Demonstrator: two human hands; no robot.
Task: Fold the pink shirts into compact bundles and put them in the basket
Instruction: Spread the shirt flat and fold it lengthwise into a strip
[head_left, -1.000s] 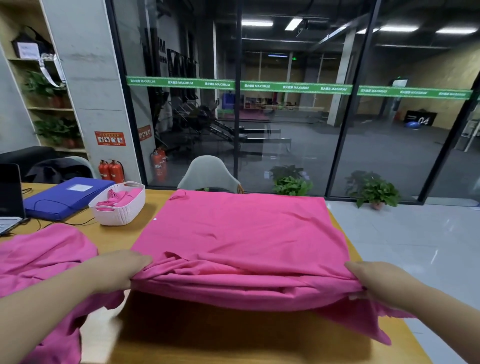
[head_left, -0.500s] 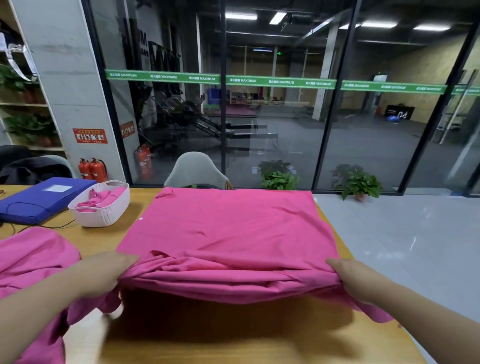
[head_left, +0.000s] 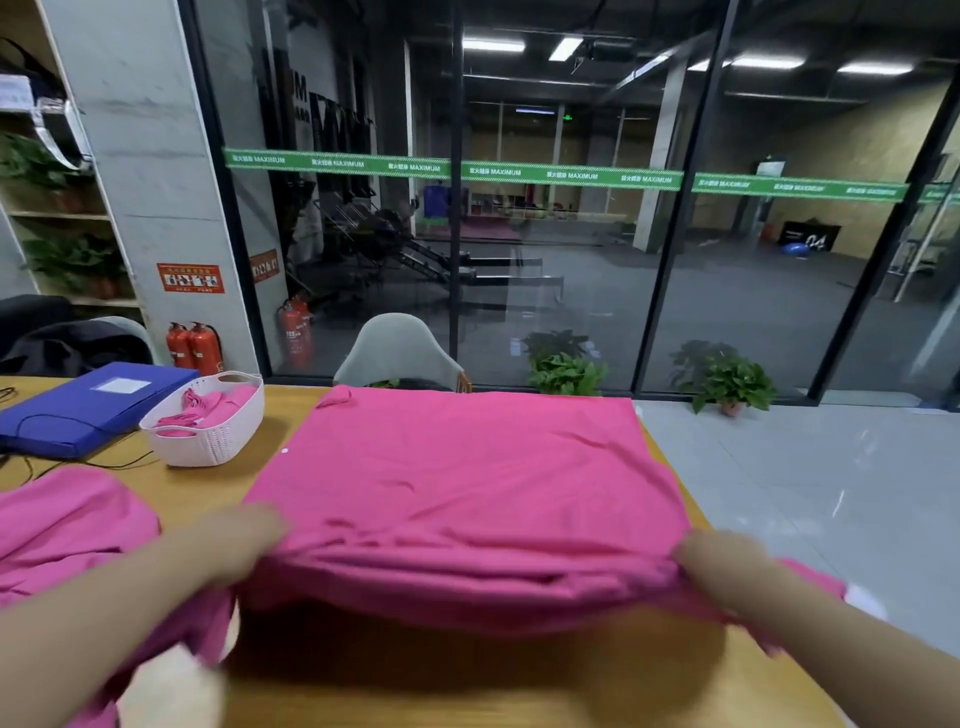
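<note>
At six o'clock on the tabletop, I hold the near edge of the pink shirt raised, my left hand and right hand bunching its corners, so the fold can, I judge, carry forward. Blur hides exactly how my fingers lie. At ten o'clock the basket holds a folded bundle, touching a blue folder. Another pink shirt crowds my left arm at eight o'clock.
</note>
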